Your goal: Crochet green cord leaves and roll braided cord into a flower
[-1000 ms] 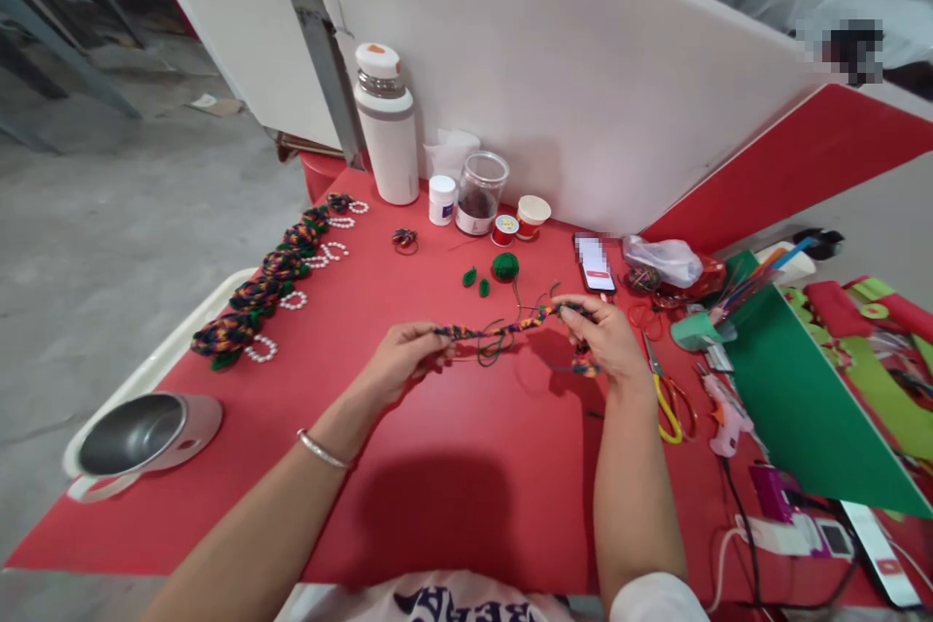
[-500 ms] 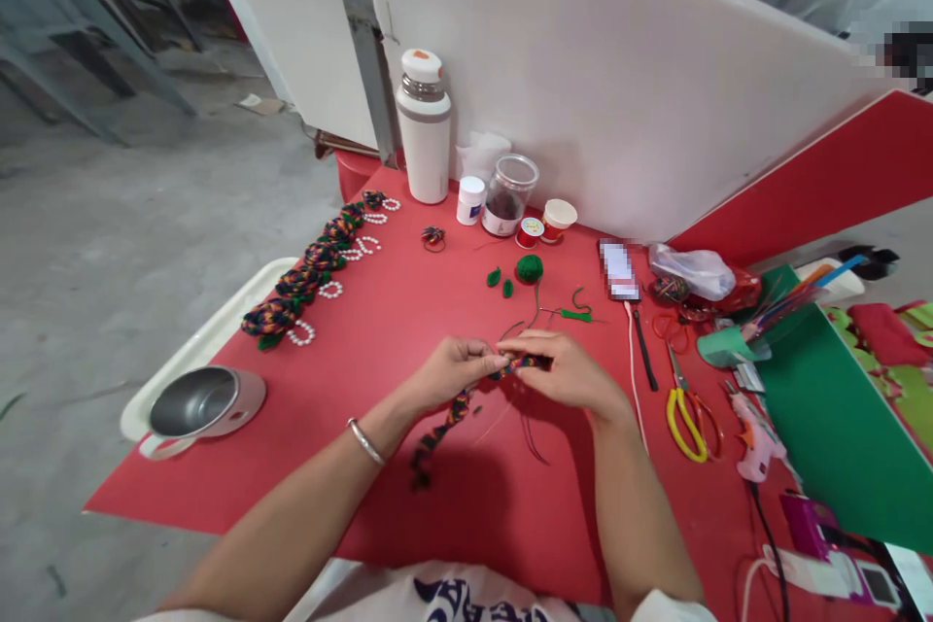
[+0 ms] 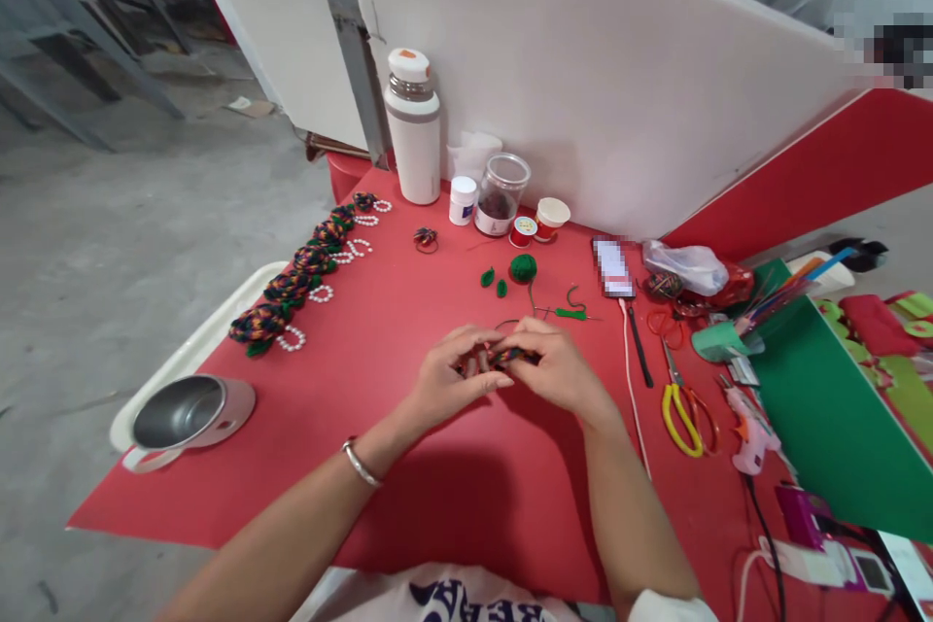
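Above the smooth red tabletop [image 3: 554, 496], a knobbly multicoloured yarn strip [image 3: 520, 357] is grasped by the left hand [image 3: 453, 374] and right hand [image 3: 552, 362]; beyond, a round green yarn ball [image 3: 523, 268] is noted. The strip, earlier trailing, is now bunched between the hands.

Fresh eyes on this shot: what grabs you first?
The bright red table, with the left hand and right hand close together over its middle, a multicoloured yarn piece at their fingers. Next, the row of multicoloured yarn bundles with white bead loops along the table's left side, then the tall white bottle standing at the back.
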`<state>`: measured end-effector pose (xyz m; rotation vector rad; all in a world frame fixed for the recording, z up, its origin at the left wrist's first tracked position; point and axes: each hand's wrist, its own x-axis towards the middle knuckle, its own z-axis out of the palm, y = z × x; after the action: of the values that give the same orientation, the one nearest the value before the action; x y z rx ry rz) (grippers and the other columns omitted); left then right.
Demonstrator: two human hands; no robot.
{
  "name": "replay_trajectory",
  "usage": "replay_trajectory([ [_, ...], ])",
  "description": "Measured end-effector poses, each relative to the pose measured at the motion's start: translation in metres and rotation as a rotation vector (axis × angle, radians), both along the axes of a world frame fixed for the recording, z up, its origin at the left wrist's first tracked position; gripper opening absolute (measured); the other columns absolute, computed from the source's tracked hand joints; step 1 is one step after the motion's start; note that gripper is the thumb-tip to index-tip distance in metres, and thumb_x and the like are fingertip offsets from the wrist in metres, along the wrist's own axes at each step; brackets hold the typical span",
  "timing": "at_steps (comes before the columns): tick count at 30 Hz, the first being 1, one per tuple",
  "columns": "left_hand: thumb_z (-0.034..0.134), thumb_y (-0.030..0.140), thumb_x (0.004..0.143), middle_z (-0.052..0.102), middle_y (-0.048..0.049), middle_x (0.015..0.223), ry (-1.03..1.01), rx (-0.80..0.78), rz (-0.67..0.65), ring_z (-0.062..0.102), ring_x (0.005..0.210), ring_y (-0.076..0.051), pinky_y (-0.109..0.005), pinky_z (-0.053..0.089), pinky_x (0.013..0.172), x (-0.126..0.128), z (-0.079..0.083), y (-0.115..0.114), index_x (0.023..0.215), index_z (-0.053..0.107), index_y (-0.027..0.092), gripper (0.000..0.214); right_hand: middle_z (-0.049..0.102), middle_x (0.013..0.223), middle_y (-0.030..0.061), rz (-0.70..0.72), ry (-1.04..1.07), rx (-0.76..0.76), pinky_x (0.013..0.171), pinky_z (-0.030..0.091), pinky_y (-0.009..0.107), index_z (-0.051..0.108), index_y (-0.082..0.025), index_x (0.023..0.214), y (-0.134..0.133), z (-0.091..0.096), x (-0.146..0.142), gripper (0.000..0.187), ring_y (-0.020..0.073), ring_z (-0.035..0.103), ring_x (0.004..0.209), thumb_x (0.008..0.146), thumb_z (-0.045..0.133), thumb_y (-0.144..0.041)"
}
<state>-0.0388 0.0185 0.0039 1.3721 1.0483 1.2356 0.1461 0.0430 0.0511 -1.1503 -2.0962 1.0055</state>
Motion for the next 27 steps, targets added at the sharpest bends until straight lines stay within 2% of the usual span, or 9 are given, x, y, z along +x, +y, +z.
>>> replay_trajectory([
  [2, 0.085, 0.038, 0.068, 0.072, -0.0062, 0.082, -0.068, -0.102, 0.047, 0.060, 0.065, -0.015, -0.027, 0.051, 0.062, 0.003, -0.006, 0.000, 0.098, 0.077, 0.018, 0.037, 0.067, 0.088, 0.0023, 0.024, 0.004, -0.008, 0.070, 0.046, 0.027, 0.079, -0.027, 0.100, -0.001, -0.004, -0.008, 0.027, 0.0147, 0.060, 0.077, 0.084, 0.064, -0.011],
  [5, 0.081, 0.038, 0.072, 0.073, -0.0062, 0.076, -0.203, -0.242, 0.093, 0.064, 0.067, -0.016, -0.027, 0.053, 0.064, 0.005, -0.012, 0.002, 0.085, 0.076, 0.016, 0.026, 0.070, 0.089, 0.0023, -0.064, 0.040, -0.077, 0.067, 0.047, 0.027, 0.076, -0.026, 0.109, 0.000, -0.005, -0.007, 0.024, 0.0150, 0.061, 0.072, 0.085, 0.072, -0.023],
  [10, 0.084, 0.039, 0.068, 0.070, -0.0038, 0.069, -0.393, -0.403, 0.093, 0.060, 0.056, -0.012, -0.023, 0.049, 0.053, 0.003, -0.009, 0.005, 0.078, 0.071, 0.014, 0.030, 0.075, 0.091, 0.0048, -0.184, 0.124, -0.036, 0.082, 0.051, 0.033, 0.078, -0.024, 0.094, 0.009, -0.007, 0.001, 0.014, 0.0195, 0.068, 0.086, 0.091, 0.065, -0.030],
  [12, 0.085, 0.038, 0.066, 0.071, -0.0039, 0.070, -0.442, -0.435, 0.087, 0.061, 0.056, -0.012, -0.023, 0.050, 0.053, 0.003, -0.006, 0.004, 0.078, 0.069, 0.014, 0.031, 0.076, 0.095, 0.0056, -0.254, 0.157, -0.043, 0.083, 0.052, 0.034, 0.078, -0.024, 0.097, 0.010, -0.010, 0.001, 0.015, 0.0194, 0.068, 0.087, 0.091, 0.066, -0.032],
  [14, 0.085, 0.039, 0.066, 0.071, -0.0038, 0.069, -0.456, -0.444, 0.093, 0.062, 0.056, -0.011, -0.022, 0.050, 0.054, 0.004, -0.006, 0.004, 0.078, 0.069, 0.014, 0.032, 0.075, 0.104, 0.0068, -0.268, 0.231, -0.154, 0.079, 0.055, 0.033, 0.076, -0.024, 0.105, 0.009, -0.013, -0.002, 0.022, 0.0198, 0.068, 0.091, 0.088, 0.069, -0.035],
  [17, 0.085, 0.040, 0.066, 0.071, -0.0027, 0.067, -0.451, -0.423, 0.110, 0.062, 0.054, -0.011, -0.022, 0.050, 0.053, 0.004, -0.007, 0.005, 0.079, 0.068, 0.014, 0.033, 0.071, 0.117, 0.0071, -0.167, 0.354, -0.404, 0.062, 0.057, 0.027, 0.070, -0.026, 0.119, 0.006, -0.016, -0.009, 0.042, 0.0204, 0.068, 0.095, 0.079, 0.078, -0.038],
  [21, 0.084, 0.044, 0.068, 0.069, -0.0014, 0.060, -0.453, -0.464, 0.041, 0.061, 0.047, -0.012, -0.020, 0.045, 0.044, 0.003, -0.005, 0.005, 0.082, 0.065, 0.015, 0.037, 0.072, 0.092, 0.0041, -0.181, 0.422, -0.526, 0.045, 0.052, 0.021, 0.071, -0.023, 0.110, 0.005, -0.022, -0.016, 0.038, 0.0141, 0.065, 0.068, 0.077, 0.077, -0.041],
  [24, 0.083, 0.046, 0.068, 0.063, 0.0026, 0.051, -0.447, -0.529, -0.032, 0.053, 0.036, -0.010, -0.020, 0.039, 0.037, 0.000, -0.002, 0.004, 0.084, 0.064, 0.016, 0.039, 0.065, 0.066, -0.0011, -0.234, 0.500, -0.579, 0.041, 0.048, 0.019, 0.073, -0.020, 0.099, 0.009, -0.028, -0.015, 0.031, 0.0108, 0.058, 0.053, 0.077, 0.076, -0.042],
  [27, 0.086, 0.044, 0.064, 0.063, 0.0028, 0.051, -0.465, -0.553, -0.047, 0.050, 0.034, -0.007, -0.018, 0.037, 0.036, -0.002, 0.000, 0.005, 0.082, 0.065, 0.015, 0.041, 0.058, 0.057, -0.0051, -0.262, 0.560, -0.604, 0.041, 0.045, 0.018, 0.074, -0.019, 0.096, 0.012, -0.029, -0.012, 0.032, 0.0067, 0.048, 0.044, 0.074, 0.079, -0.042],
])
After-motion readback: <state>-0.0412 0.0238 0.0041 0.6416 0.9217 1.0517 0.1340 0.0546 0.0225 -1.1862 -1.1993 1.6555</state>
